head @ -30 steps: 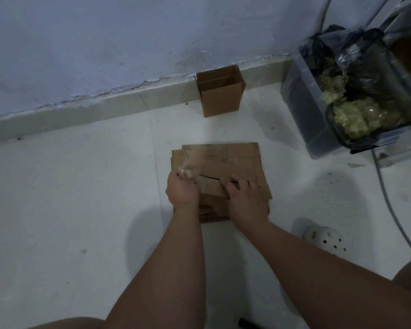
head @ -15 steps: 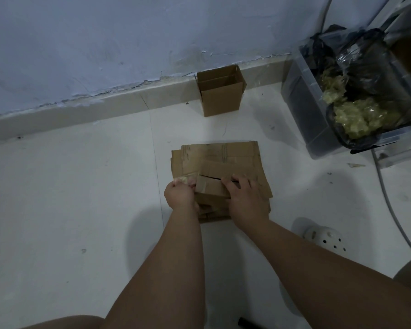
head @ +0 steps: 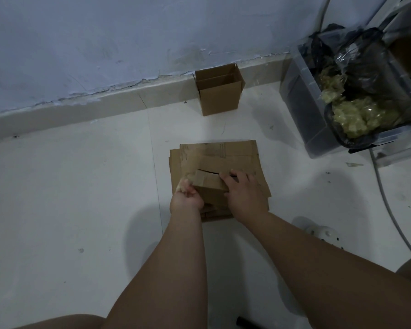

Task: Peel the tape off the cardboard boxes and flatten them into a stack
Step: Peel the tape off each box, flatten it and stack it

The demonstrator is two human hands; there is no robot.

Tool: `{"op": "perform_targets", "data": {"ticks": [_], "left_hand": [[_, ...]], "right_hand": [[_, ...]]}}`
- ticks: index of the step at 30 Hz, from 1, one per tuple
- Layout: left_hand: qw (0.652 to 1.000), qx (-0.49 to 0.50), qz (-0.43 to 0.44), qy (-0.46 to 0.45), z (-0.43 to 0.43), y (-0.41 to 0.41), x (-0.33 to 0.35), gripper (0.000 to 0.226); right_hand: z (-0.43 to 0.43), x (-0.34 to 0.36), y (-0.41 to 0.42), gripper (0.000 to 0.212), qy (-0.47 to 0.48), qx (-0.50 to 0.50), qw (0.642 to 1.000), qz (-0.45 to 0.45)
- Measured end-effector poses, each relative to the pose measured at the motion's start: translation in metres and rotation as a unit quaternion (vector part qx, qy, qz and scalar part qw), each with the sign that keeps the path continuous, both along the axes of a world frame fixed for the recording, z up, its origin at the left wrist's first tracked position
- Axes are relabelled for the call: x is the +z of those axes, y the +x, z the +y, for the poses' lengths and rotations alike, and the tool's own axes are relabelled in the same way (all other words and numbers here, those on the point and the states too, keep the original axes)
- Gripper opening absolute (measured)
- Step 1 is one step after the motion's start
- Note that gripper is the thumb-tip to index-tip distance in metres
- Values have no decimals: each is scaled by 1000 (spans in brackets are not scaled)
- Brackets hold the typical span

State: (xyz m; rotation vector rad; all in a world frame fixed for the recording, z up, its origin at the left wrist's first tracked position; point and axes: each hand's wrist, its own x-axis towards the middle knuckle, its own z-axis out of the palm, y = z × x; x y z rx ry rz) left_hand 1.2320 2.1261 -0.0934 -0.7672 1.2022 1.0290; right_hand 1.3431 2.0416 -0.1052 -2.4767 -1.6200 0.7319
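White tiled floor (head: 69,198) below a scuffed wall. Left hand (head: 186,198) pinching tape (head: 184,182) at the small box (head: 210,184) corner. Box atop the flattened stack (head: 235,153). Right hand (head: 243,195) gripping its top edge. Clear bin (head: 304,110) far right.

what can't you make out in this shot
Head view.
Blurred: tape in the left hand, extent unclear.
Hidden: sheet count of the flattened stack, under the small box and right hand.
Partly behind the right forearm: white perforated object.
Cut off by the bottom edge: dark object.
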Motion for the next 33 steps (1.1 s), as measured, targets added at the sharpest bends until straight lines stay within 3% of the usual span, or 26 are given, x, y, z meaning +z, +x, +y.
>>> {"op": "perform_targets", "data": {"ticks": [3,8,12,13,15,16,17,20,25,27,29,33], "left_hand": [[999,2,33,15,0,1,1,23],[971,-142,190,34,9,-4,1,21],[933,-272,182,150,21,4,15,26],[904,-332,212,168,24,7,15,30],[804,-450,338,193,28,11,14,41],[753,-482,383,231,29,16,13,37],[725,-492,395,277,29,20,15,30],[719,-487,355,347,26,33,21,17],[574,-633,373,361,9,45,21,41],[553,-643,390,359,1,47,19,47],[535,-654,390,366,-1,48,16,45],[516,-695,332,375,2,51,17,38]], "right_hand": [[2,1,2,53,-7,-5,1000,12],[3,1,3,54,-10,-10,1000,19],[2,3,1,53,-10,-10,1000,13],[2,3,0,52,-11,-12,1000,11],[1,4,-1,51,-12,-16,1000,12],[1,4,-1,50,-10,-17,1000,11],[1,5,0,51,-9,-16,1000,9],[2,5,0,52,6,-15,1000,5],[2,7,0,54,31,-48,998,39],[4,8,0,54,59,-92,991,76],[6,11,-1,59,93,-186,963,171],[18,22,1,66,123,-373,841,373]]}}
